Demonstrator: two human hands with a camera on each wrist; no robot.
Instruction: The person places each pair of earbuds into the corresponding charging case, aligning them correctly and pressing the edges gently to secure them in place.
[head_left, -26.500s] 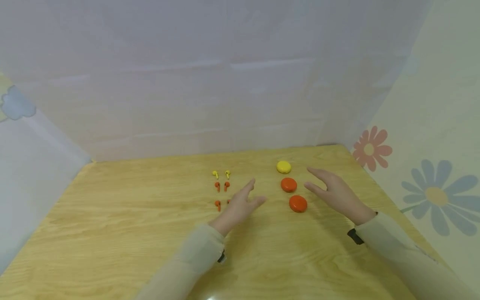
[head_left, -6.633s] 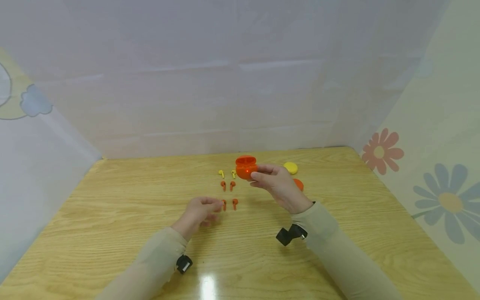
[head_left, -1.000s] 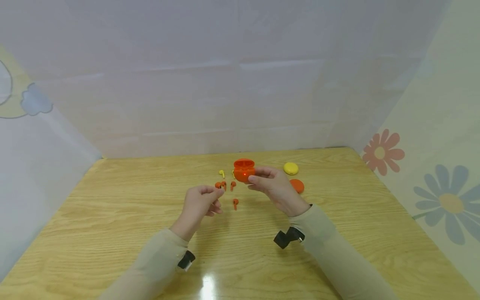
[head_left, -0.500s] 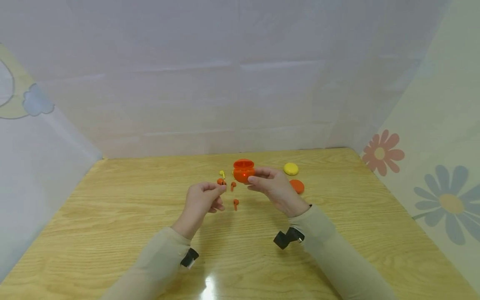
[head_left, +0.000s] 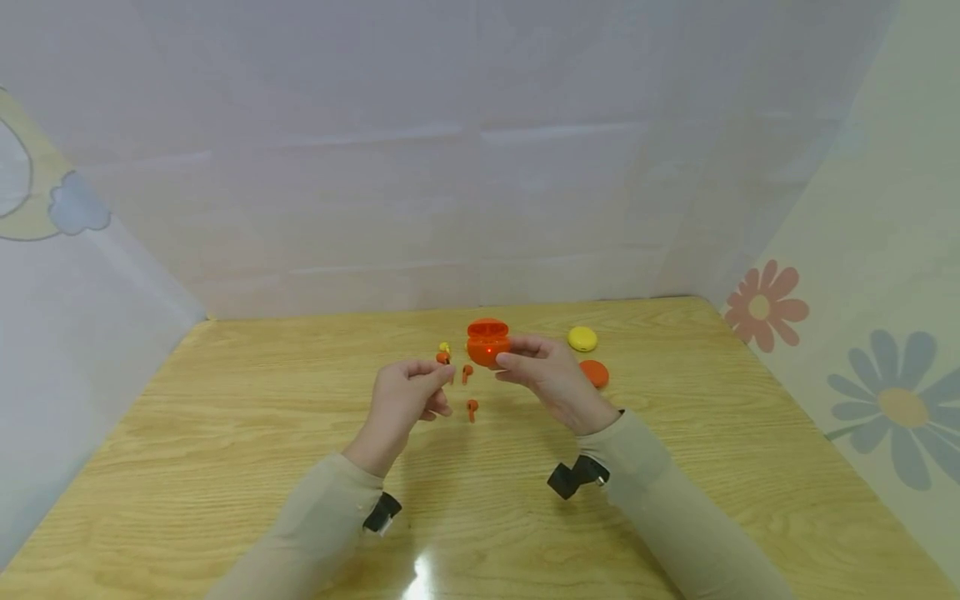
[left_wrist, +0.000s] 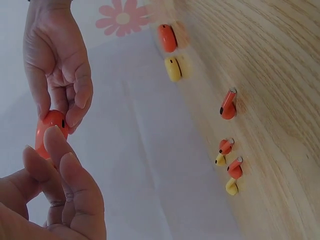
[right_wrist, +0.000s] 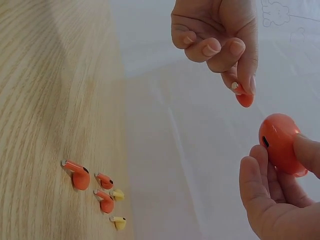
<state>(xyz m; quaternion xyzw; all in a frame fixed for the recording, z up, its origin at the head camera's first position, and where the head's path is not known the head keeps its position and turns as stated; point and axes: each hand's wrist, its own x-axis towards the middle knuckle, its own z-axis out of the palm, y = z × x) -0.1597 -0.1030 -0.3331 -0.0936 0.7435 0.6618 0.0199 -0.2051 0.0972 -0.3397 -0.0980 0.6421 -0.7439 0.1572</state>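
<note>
The right hand (head_left: 553, 373) grips the open charging case (head_left: 483, 351); left of it, the left hand (head_left: 407, 395) pinches an orange earbud (head_left: 442, 357). In head view, the case nearly hides a yellow earbud (right_wrist: 120, 224).

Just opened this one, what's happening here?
A person is working with a set of earbuds at a wooden table. The left hand pinches one orange earbud beside an open orange case, which the right hand holds up above the table. That earbud is not yet in the case. Three other orange earbuds and two yellow earbuds lie on the table, with a closed orange case and a closed yellow case.
</note>
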